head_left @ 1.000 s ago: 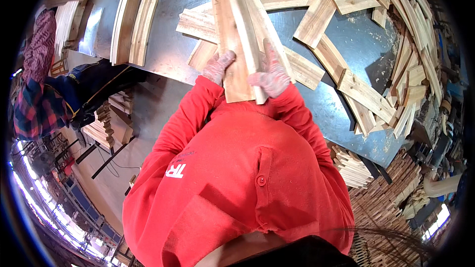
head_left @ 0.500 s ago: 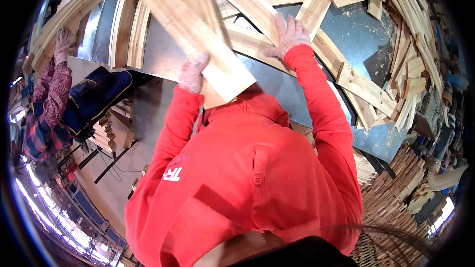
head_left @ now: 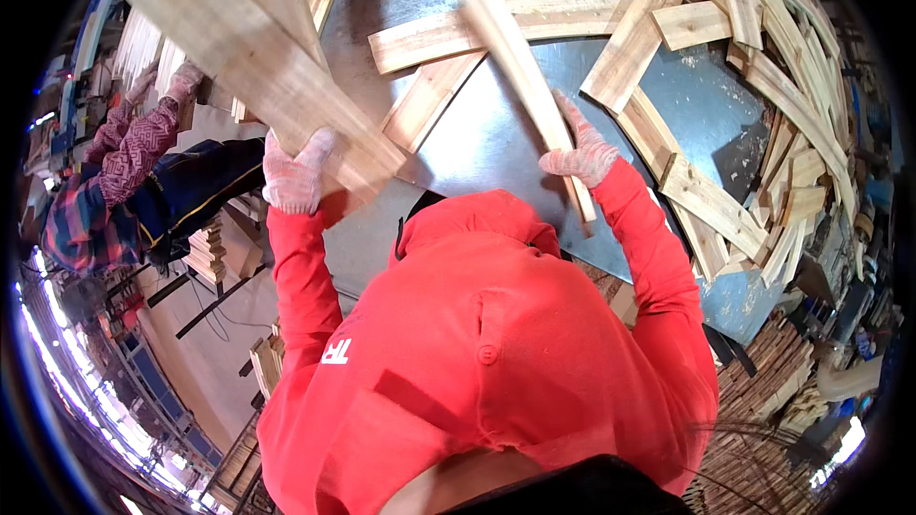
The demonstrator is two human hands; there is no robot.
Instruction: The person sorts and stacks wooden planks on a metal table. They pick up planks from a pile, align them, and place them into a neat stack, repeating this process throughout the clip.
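Your left hand [head_left: 298, 172] clasps overlapping wide planks [head_left: 248, 52], your right hand [head_left: 584, 154] an edge-on plank [head_left: 520, 76], all near ends over the metal table [head_left: 711, 100]. Planks judged stiff, fairly light; mid-length grip steadier.

2 white letters [head_left: 335, 352], red shirt [head_left: 420, 315]

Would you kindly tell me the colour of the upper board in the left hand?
The upper board is light tan, seen best in the head view.
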